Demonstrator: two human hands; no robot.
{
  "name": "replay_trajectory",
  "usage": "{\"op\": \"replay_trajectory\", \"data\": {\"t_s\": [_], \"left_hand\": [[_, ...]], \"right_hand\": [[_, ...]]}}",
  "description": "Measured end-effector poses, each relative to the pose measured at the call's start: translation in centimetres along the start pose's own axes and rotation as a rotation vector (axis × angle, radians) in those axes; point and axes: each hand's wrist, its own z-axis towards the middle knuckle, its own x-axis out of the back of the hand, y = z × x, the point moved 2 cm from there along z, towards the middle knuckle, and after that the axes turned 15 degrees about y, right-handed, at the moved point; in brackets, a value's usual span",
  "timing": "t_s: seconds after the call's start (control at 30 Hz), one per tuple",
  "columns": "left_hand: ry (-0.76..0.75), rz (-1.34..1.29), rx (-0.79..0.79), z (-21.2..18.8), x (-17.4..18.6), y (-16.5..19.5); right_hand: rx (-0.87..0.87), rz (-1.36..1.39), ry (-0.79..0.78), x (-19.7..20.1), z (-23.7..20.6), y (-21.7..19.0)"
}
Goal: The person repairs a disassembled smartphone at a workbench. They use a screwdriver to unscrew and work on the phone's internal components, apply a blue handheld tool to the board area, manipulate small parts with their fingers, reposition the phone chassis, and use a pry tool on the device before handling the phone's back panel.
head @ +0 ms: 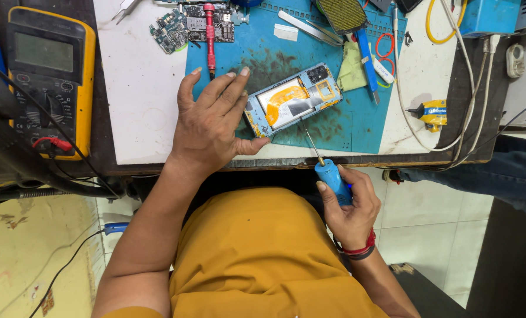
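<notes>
fingers of the right hand [350, 209] wrap one blue-handled screwdriver [328, 171], its tip touching one opened phone [292, 100] at frame centre; the left hand [207, 126] lies flat, fingers spread, against the phone's edge. one yellow multimeter [51, 76] sits upper left.

A yellow multimeter [46, 79] lay well left of the left hand [211, 121]; its rectangular grey-green screen [43, 52] was blank. A small yellow-and-blue labelled bottle [430, 112] sat far right.
</notes>
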Motion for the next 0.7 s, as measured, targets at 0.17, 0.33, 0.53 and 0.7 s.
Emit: {"op": "replay_trajectory", "data": {"t_s": [0.17, 0.33, 0.53, 0.7], "left_hand": [[0.0, 0.009, -0.003, 0.07, -0.15, 0.0], [-0.006, 0.019, -0.005, 0.08, -0.1, 0.07], [-0.002, 0.024, -0.008, 0.05, -0.08, 0.07], [-0.002, 0.016, -0.003, 0.1, -0.03, 0.14]], "right_hand": [[-0.002, 0.022, -0.005, -0.2, 0.02, 0.04], [0.01, 0.04, -0.018, -0.24, -0.18, -0.2], [0.016, 0.042, -0.027, -0.47, -0.42, -0.36], [0.007, 0.061, -0.044, -0.68, -0.83, -0.43]]}}
